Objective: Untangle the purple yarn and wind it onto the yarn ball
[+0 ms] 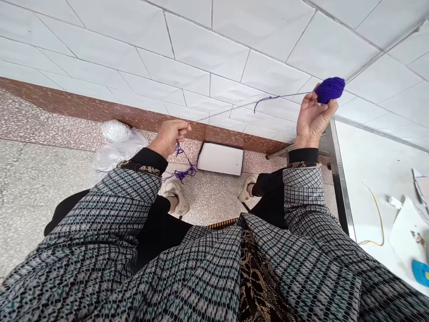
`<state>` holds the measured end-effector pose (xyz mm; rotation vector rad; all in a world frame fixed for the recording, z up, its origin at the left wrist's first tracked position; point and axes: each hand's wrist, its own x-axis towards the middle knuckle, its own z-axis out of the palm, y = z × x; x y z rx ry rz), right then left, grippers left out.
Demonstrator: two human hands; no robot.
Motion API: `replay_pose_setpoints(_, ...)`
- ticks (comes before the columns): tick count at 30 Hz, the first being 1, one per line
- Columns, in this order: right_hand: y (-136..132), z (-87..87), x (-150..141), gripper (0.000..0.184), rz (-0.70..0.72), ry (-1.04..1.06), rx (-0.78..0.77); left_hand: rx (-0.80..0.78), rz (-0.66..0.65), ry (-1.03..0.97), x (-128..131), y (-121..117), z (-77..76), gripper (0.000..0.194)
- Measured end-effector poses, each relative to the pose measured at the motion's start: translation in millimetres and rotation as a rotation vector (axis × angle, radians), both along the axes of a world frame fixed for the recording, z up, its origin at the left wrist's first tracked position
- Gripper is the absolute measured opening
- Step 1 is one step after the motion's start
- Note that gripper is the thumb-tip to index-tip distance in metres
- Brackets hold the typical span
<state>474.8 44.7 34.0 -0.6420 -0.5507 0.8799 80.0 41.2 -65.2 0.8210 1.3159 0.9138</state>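
A small ball of purple yarn (pixel 330 90) sits in my right hand (pixel 314 117), held up by the fingertips near the tiled wall. From the ball a strand of yarn (pixel 268 99) runs leftward toward my left hand (pixel 172 135), with a short piece drooping partway along; near the left hand it blurs into the wall. My left hand is closed in a pinch on the yarn. Beneath it a loose purple tangle (pixel 184 172) dangles down by my left shoe, so I cannot tell whether its lower part rests on the floor.
A white ball of yarn (pixel 115 130) and a clear plastic bag (pixel 122 150) lie on the floor at left. Between my feet and the wall is a shallow white box (pixel 220 158). At right stands a white table (pixel 365 161) with a yellow cord (pixel 378 214) and a blue object (pixel 420 272).
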Motion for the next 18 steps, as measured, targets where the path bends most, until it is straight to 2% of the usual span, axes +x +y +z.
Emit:
replay_pose_setpoints(2, 0.7, 3.1, 5.3, 0.027, -0.062, 0.057, -0.011, -0.005, 0.077, 0.039, -12.3, 1.4, 2.5, 0.016)
replay_pose_setpoints(4, 1.4, 5.0, 7.8, 0.033, -0.14, 0.107, -0.012, -0.014, 0.15, 0.082, -23.0, 1.8, 3.7, 0.018)
replay_pose_setpoints(10, 1.8, 8.6, 10.0, 0.032, -0.192, 0.284, 0.021, -0.063, 0.247, 0.217, -46.9, -0.2, -2.1, 0.017)
replay_pose_setpoints(15, -2.7, 23.9, 22.8, 0.028, -0.219, 0.682, 0.125, -0.068, 0.258, 0.416, -79.0, 7.8, -14.8, 0.022)
replay_pose_setpoints(18, -3.3, 25.9, 30.8, 0.026, -0.216, 0.76, 0.146, 0.018, 0.148, 0.589, -102.3, 14.4, -24.4, 0.034)
